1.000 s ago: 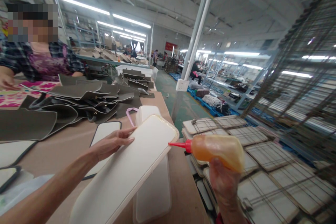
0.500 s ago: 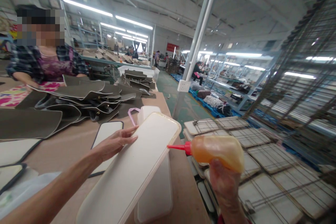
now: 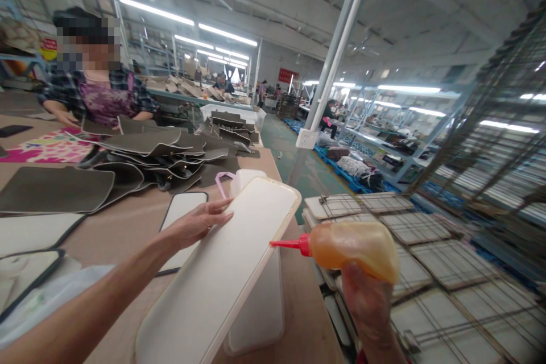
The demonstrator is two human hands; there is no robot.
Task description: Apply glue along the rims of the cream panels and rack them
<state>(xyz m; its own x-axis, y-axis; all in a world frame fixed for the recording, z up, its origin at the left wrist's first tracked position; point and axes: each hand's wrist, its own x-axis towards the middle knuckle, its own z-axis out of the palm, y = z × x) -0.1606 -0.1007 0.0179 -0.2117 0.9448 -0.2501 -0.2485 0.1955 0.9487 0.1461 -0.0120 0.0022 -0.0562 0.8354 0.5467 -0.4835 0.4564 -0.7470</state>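
Note:
My left hand [image 3: 207, 220] grips the left edge of a long white panel [image 3: 226, 261] with rounded corners, holding it tilted above the table. In my right hand [image 3: 367, 296] is a squeeze bottle [image 3: 354, 247] of amber liquid, probably glue, lying nearly level. Its red nozzle tip touches the panel's right edge. A glossy strip runs along the rim at the panel's far corner. Under the panel stands a translucent white plastic container [image 3: 260, 318], partly hidden. A pink loop [image 3: 222, 185] shows beside its far end.
Dark grey sheets [image 3: 145, 148] are heaped on the table [image 3: 128, 233]. Dark-edged white panels [image 3: 183, 219] lie at left. To the right, wire racks [image 3: 426, 267] carry more pale panels. A co-worker [image 3: 98, 85] is across the table, and a post [image 3: 336, 51] rises ahead.
The nozzle tip has slid a little down the panel's right edge, toward me. The view has shifted slightly left. Both hands keep their holds.

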